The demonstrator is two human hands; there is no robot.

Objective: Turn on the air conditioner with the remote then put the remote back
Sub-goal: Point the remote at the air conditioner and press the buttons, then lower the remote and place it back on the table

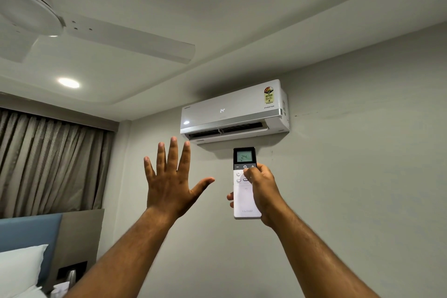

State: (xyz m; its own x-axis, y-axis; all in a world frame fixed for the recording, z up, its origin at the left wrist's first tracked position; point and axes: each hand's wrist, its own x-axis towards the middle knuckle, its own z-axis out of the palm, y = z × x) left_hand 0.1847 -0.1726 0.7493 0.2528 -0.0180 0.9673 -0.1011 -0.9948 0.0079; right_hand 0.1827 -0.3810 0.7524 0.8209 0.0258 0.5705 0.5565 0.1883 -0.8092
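A white air conditioner (232,110) hangs high on the wall, its front lit with "24" and its bottom flap open. Just below it my right hand (262,195) holds a white remote (244,198) upright, pointed at the unit, thumb resting near the power button. The remote's dark top has a lit screen that reads 24. My left hand (170,179) is raised to the left of the remote, palm toward the wall, fingers spread, with nothing in it.
A white ceiling fan (72,29) fills the upper left, with a lit ceiling spot (68,82) below it. Grey curtains (48,164) hang at the left. A bed with a blue headboard (29,232) and white pillow (19,266) sits in the lower left corner.
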